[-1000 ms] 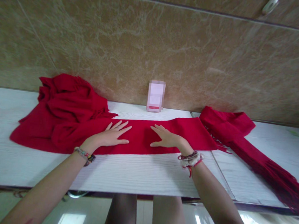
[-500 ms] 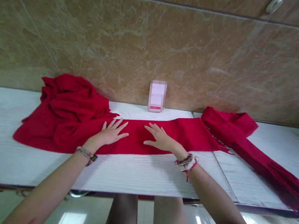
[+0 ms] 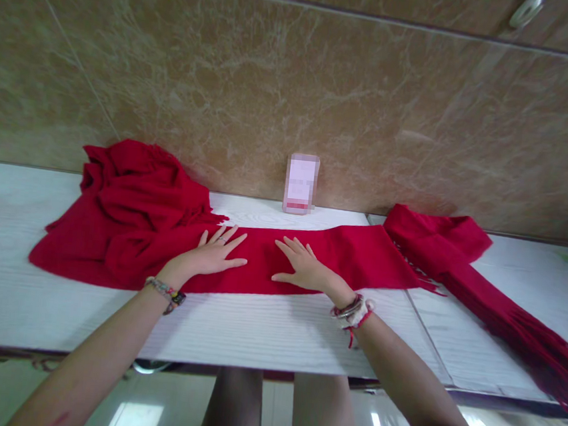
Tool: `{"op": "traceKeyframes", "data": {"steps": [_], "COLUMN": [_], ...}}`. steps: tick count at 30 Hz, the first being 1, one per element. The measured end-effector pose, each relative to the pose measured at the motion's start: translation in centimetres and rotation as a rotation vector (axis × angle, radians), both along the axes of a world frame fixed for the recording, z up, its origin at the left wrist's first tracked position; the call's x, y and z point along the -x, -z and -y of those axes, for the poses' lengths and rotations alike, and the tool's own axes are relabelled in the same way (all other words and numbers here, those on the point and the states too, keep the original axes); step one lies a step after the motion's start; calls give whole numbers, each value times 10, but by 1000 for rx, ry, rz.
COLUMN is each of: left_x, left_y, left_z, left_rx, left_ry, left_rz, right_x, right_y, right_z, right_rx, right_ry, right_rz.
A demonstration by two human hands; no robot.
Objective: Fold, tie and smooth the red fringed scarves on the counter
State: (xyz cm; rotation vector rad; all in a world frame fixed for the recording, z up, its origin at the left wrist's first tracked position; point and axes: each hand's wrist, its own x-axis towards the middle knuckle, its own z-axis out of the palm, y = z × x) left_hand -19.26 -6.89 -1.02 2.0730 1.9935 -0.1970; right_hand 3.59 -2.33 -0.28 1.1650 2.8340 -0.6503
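Observation:
A red scarf [image 3: 355, 257] lies along the white table, its middle stretch flat and its left part a crumpled heap. My left hand [image 3: 210, 253] rests palm down on the flat stretch, close to the heap, fingers spread. To its right, my right hand [image 3: 303, 266] also lies on the cloth with fingers apart. Neither hand grips anything. Beyond the flat stretch's fringed right end, a folded red fringed piece [image 3: 441, 248] slants toward the front edge; whether it belongs to the same scarf I cannot tell.
A phone [image 3: 301, 184], its screen blurred out, leans upright against the brown marbled wall [image 3: 275, 91] behind the scarf. A seam crosses the white tabletop [image 3: 272, 336] on the right. My legs are under the table's front edge.
My right hand has slid a little left along the scarf, closer to my left hand, which stays nearly in place. The whole view has shifted slightly.

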Motion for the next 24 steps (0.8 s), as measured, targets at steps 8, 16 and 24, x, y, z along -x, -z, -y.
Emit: {"op": "traceKeyframes", "data": {"steps": [8, 16, 24], "left_x": [2, -3, -12], "left_y": [-14, -14, -5], "left_z": [7, 5, 5], "left_rx": [124, 73, 24], "left_ry": [182, 178, 233], "left_rz": [60, 92, 57], "right_x": [-5, -11, -13], "right_y": [-5, -10, -8], "right_z": [-2, -8, -11], "right_rx": [81, 96, 37], "right_ry": [-115, -139, -6], "right_rz": [35, 122, 78]}}
